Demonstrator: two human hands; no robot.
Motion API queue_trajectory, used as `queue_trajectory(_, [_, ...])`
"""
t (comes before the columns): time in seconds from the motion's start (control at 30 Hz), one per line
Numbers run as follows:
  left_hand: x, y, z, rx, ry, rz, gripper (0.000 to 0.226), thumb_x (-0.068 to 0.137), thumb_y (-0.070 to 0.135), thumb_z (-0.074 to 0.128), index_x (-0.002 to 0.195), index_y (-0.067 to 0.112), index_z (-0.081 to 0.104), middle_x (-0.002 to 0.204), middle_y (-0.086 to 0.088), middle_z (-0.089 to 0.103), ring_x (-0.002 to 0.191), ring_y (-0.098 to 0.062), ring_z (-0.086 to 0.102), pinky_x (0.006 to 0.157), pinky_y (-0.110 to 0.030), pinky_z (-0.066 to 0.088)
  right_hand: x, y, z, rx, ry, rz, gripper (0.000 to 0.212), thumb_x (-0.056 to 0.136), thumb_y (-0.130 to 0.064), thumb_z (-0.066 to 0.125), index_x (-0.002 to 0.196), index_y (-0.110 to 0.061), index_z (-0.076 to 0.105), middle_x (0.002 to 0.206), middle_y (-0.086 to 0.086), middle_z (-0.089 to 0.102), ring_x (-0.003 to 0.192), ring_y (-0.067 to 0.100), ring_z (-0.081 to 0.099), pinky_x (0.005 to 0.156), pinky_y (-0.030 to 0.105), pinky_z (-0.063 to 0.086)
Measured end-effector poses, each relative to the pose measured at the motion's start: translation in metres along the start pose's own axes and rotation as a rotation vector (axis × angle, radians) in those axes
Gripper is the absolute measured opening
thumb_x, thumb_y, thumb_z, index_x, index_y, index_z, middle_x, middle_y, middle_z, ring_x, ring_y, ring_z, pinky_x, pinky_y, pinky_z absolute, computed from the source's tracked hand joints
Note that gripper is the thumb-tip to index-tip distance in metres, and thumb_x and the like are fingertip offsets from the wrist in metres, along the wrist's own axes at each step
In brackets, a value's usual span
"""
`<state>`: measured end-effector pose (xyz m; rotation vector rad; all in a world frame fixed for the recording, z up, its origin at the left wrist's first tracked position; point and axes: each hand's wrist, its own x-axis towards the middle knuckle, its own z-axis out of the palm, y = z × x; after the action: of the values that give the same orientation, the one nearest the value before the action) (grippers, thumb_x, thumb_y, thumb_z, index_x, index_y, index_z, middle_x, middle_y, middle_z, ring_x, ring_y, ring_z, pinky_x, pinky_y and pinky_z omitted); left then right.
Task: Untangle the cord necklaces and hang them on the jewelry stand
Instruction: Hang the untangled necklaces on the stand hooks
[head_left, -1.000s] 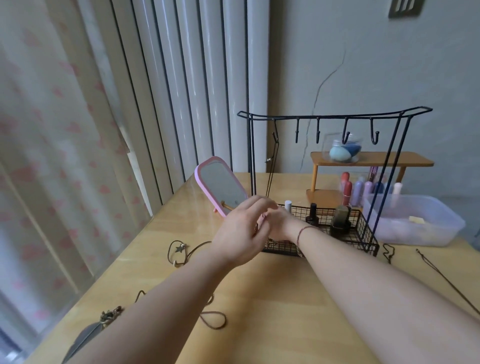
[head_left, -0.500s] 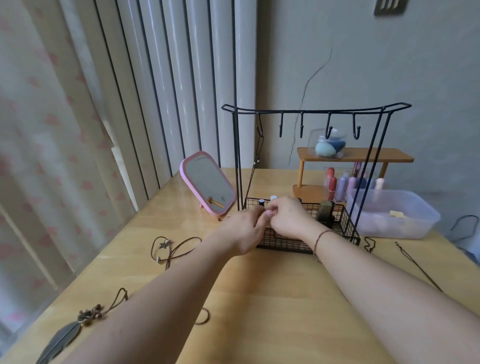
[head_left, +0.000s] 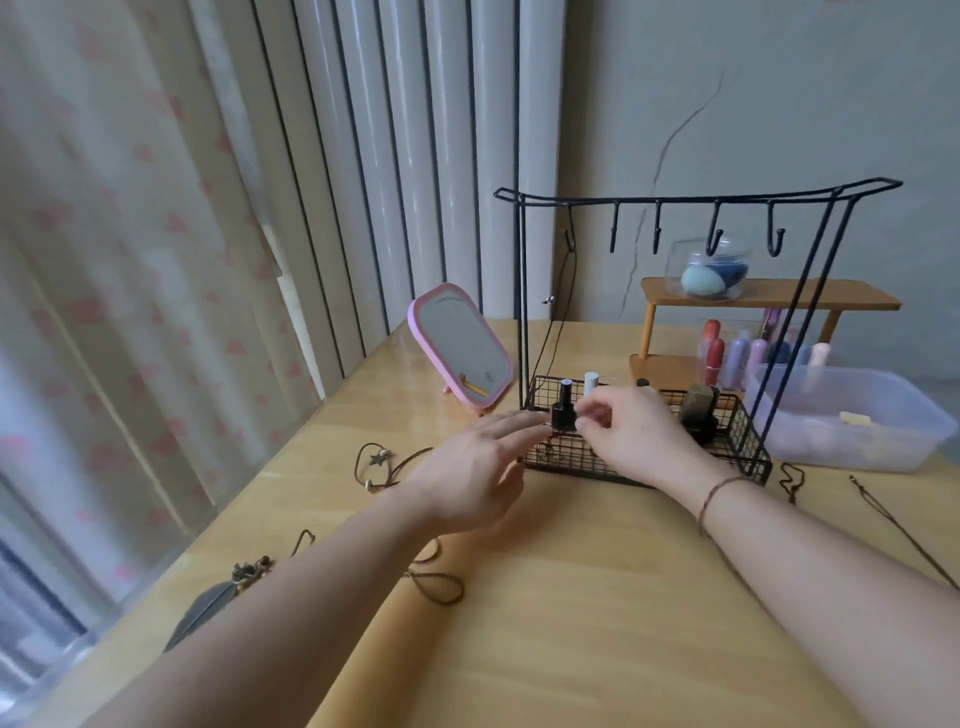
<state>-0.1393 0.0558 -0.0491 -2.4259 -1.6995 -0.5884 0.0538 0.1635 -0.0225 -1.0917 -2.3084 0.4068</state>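
Your left hand (head_left: 470, 475) is flat and spread, fingers reaching toward the front left corner of the black wire jewelry stand (head_left: 696, 200), palm down just above the pale wooden table (head_left: 597, 613), gripping nothing. Your right hand (head_left: 631, 434) sits over the stand's mesh basket (head_left: 737, 431), fingertips drawn close together beside the small black nail polish bottle (head_left: 563, 410); I cannot tell whether they pinch anything, it's blurred there. One thin dark cord necklace (head_left: 563, 306) hangs from the leftmost hook and trails down into the basket. On the table to your left lies a brown cord necklace with a star charm (head_left: 376, 462), nearer you a feather-pendant cord necklace (head_left: 208, 610), and a brown cord loop (head_left: 436, 587) peeks out by your left forearm. Right of the stand, two more dark cords (head_left: 883, 519) lie on the table. A pink-framed mirror (head_left: 460, 348) leans just left of the stand, and a clear plastic tub (head_left: 852, 415) sits to its right.
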Motion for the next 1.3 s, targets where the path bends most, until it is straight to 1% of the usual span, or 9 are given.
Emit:
queue_trajectory(0.1, [-0.038,-0.023,-0.019,0.035,0.083,-0.085,0.029,0.083,0.005,0.059,0.107,0.017,0.070,0.109,0.003,0.067,0.100,-0.018,0.061,0.079,-0.026,0.050,-0.014,-0.013,0.001,-0.027,0.334,-0.313,0.015,0.082,-0.023,0.058,0.075,-0.022,0.071,0.057,-0.014,0.051,0.059,0.013,0.053,0.058,0.032,0.052])
queue_trajectory(0.2, [-0.071,-0.056,-0.034,0.034,0.063,-0.387,0.036,0.080,-0.005,0.052,0.094,0.021,0.072,0.103,0.007,0.063,0.092,-0.018,0.061,0.072,-0.029,0.050,-0.034,-0.041,0.010,-0.067,-0.001,-0.533,0.023,0.082,-0.043,0.053,0.079,-0.027,0.070,0.057,-0.017,0.046,0.057,0.006,0.046,0.057,0.027,0.045])
queue_trajectory(0.33, [-0.099,-0.068,-0.058,-0.093,-0.009,-0.529,0.029,0.074,0.008,0.055,0.074,0.037,0.060,0.088,0.011,0.063,0.080,-0.013,0.062,0.073,-0.033,0.054,-0.063,-0.096,0.041,-0.359,-0.513,-0.523,0.052,0.083,-0.074,0.050,0.115,-0.033,0.060,0.089,-0.017,0.053,0.087,0.011,0.051,0.074,0.030,0.035])
queue_trajectory(0.5, [-0.148,-0.070,-0.067,-0.049,-0.428,-0.434,0.035,0.072,0.061,0.063,0.093,0.034,0.062,0.104,0.014,0.055,0.097,-0.009,0.053,0.089,-0.028,0.047,-0.078,-0.126,0.069,-0.312,-0.531,-0.447,0.037,0.091,-0.057,0.056,0.117,-0.031,0.055,0.122,-0.007,0.054,0.117,0.021,0.052,0.091,0.034,0.042])
queue_trajectory(0.77, [-0.178,-0.051,-0.050,0.214,-0.266,-0.304,0.052,0.092,0.048,0.018,0.101,0.018,0.060,0.102,0.000,0.058,0.095,-0.023,0.049,0.083,-0.035,0.044,-0.065,-0.110,0.064,-0.570,-0.461,-0.119,0.024,0.099,-0.023,0.043,0.117,-0.021,0.057,0.121,0.002,0.060,0.110,0.026,0.060,0.080,0.036,0.047])
queue_trajectory(0.93, [-0.169,-0.014,-0.049,-0.054,-0.172,-0.384,0.018,0.098,0.029,0.028,0.095,0.021,0.044,0.080,0.004,0.054,0.075,-0.020,0.049,0.069,-0.031,0.039,-0.069,-0.113,0.066,-0.077,-0.141,-0.280,0.039,0.093,-0.044,0.059,0.127,-0.024,0.057,0.127,-0.007,0.056,0.122,0.016,0.047,0.098,0.030,0.043])
queue_trajectory(1.0, [-0.157,0.006,-0.052,-0.436,-0.093,-0.418,0.011,0.101,0.023,0.039,0.094,0.017,0.044,0.067,0.012,0.048,0.060,-0.010,0.042,0.060,-0.026,0.039,-0.078,-0.130,0.070,0.317,-0.337,-0.320,0.058,0.090,-0.061,0.055,0.136,-0.024,0.055,0.131,-0.006,0.060,0.126,0.009,0.049,0.107,0.025,0.037])
queue_trajectory(1.17, [-0.127,0.009,-0.088,-0.720,0.042,-0.443,0.015,0.098,0.020,0.060,0.084,0.015,0.060,0.057,0.009,0.047,0.051,-0.008,0.036,0.047,-0.019,0.031,-0.083,-0.140,0.051,0.603,-0.624,-0.096,0.047,0.090,-0.064,0.048,0.104,-0.024,0.067,0.049,-0.012,0.052,0.048,0.014,0.050,0.060,0.037,0.047])
queue_trajectory(1.3, [-0.136,-0.022,-0.109,-0.641,-0.028,-0.403,0.035,0.082,0.060,0.067,0.084,0.025,0.069,0.062,0.001,0.043,0.058,-0.014,0.036,0.053,-0.026,0.032,-0.066,-0.102,-0.017,0.449,-0.607,-0.166,0.023,0.094,-0.036,0.060,0.080,-0.019,0.067,0.045,-0.011,0.039,0.043,0.011,0.032,0.045,0.026,0.028])
